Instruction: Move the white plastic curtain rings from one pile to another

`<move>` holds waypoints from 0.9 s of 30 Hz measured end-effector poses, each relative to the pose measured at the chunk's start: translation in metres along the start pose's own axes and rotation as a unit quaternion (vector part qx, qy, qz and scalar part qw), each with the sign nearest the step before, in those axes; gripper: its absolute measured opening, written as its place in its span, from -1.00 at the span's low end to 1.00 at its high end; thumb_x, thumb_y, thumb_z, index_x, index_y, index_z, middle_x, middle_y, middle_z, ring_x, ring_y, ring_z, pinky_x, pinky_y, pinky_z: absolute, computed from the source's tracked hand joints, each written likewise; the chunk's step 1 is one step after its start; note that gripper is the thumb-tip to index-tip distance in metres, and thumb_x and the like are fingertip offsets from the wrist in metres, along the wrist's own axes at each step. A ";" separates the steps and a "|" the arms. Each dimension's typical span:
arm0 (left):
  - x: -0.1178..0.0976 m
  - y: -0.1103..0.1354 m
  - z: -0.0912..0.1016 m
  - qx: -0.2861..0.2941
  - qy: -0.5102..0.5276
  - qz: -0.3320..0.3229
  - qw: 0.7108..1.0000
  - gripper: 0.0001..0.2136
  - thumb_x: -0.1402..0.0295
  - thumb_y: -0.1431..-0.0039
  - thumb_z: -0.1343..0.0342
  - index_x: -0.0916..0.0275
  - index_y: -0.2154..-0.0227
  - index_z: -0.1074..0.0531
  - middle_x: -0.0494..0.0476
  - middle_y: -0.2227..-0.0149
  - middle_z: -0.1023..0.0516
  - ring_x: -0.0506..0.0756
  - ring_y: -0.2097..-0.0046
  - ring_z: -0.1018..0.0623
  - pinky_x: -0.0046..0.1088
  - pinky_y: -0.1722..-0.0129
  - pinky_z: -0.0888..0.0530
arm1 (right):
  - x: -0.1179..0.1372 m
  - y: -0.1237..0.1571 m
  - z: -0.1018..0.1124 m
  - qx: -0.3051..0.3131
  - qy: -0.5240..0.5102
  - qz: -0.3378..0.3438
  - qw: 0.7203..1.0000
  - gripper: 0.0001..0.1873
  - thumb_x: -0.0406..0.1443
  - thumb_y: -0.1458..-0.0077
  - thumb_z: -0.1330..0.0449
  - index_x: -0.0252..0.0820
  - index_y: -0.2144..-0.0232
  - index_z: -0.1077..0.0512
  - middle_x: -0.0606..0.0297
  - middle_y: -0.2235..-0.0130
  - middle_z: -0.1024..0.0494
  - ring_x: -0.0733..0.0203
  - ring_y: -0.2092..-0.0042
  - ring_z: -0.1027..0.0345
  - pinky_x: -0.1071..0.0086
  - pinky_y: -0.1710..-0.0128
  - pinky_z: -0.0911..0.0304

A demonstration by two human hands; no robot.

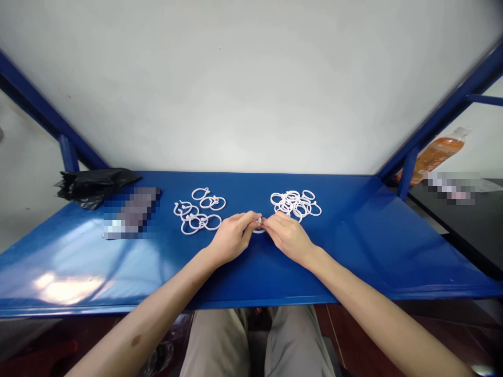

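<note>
Between my two hands is a white plastic ring (pixel 259 231), partly hidden by the fingers. My left hand (pixel 234 235) pinches it from the left, thumb and fingers closed. From the right, my right hand (pixel 290 236) pinches the same ring, its fingertips almost meeting those of the left. A small white tip shows between the fingertips. Left of my hands lies a loose group of white rings (pixel 199 222), several with small knobs or open ends. Just beyond my right hand sits a denser pile of white rings (pixel 294 203).
The blue tabletop (pixel 353 246) has a wall behind it and blue metal bars at both sides. A black plastic bag (pixel 94 183) and a blurred-out dark object (pixel 135 209) lie at the left. On the right, beyond the frame, an orange drink bottle (pixel 438 155) stands tilted in view.
</note>
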State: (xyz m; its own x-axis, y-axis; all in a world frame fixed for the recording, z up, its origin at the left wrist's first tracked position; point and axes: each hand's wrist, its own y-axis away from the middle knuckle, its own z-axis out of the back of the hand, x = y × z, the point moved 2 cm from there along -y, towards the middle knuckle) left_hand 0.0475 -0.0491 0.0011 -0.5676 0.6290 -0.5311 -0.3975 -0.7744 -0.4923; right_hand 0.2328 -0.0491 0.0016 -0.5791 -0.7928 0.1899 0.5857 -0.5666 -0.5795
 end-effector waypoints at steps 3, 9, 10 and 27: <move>0.000 -0.001 0.000 0.004 -0.005 -0.003 1.000 -0.83 0.36 -0.40 0.04 0.15 0.15 -0.47 0.12 0.12 -0.67 0.12 0.09 -0.65 -0.36 0.08 -0.55 | 0.000 0.000 -0.001 0.005 0.016 0.003 1.000 -0.68 -0.33 -0.43 0.05 -0.15 0.27 -0.48 0.18 0.33 -0.57 0.13 0.27 -0.37 0.28 0.23 -0.34; 0.002 -0.006 0.003 -0.002 -0.007 0.008 1.000 -0.80 0.30 -0.40 0.00 0.15 0.08 -0.51 0.14 0.13 -0.65 0.10 0.12 -0.63 -0.36 0.08 -0.56 | -0.003 -0.003 -0.002 -0.026 0.038 -0.026 0.999 -0.73 -0.29 -0.42 -0.01 -0.12 0.23 -0.51 0.20 0.31 -0.61 0.13 0.26 -0.45 0.27 0.21 -0.38; 0.003 -0.007 0.004 -0.007 -0.013 0.009 1.000 -0.79 0.29 -0.40 -0.01 0.15 0.07 -0.52 0.14 0.14 -0.65 0.10 0.13 -0.62 -0.36 0.08 -0.55 | -0.004 -0.004 -0.001 -0.036 0.033 -0.034 0.998 -0.75 -0.27 -0.41 -0.03 -0.12 0.22 -0.51 0.20 0.30 -0.62 0.13 0.26 -0.46 0.26 0.21 -0.39; 0.038 -0.009 0.026 -0.052 -0.364 0.146 0.918 -0.74 0.31 -0.31 0.01 0.28 0.07 -0.50 0.43 0.05 -0.54 0.41 -0.02 -0.46 -0.03 0.04 -0.37 | -0.043 -0.001 0.026 -0.178 -0.012 -0.157 0.971 -0.86 -0.27 -0.32 -0.14 -0.08 0.18 -0.52 0.15 0.13 -0.50 0.07 0.09 -0.45 0.16 0.10 -0.43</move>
State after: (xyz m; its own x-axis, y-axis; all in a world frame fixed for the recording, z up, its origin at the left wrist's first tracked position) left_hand 0.0110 -0.0202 0.0037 -0.9859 0.1532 -0.0669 -0.1021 -0.8686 -0.4849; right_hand 0.2719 -0.0199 0.0145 -0.6814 -0.6015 0.4170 0.1478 -0.6711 -0.7265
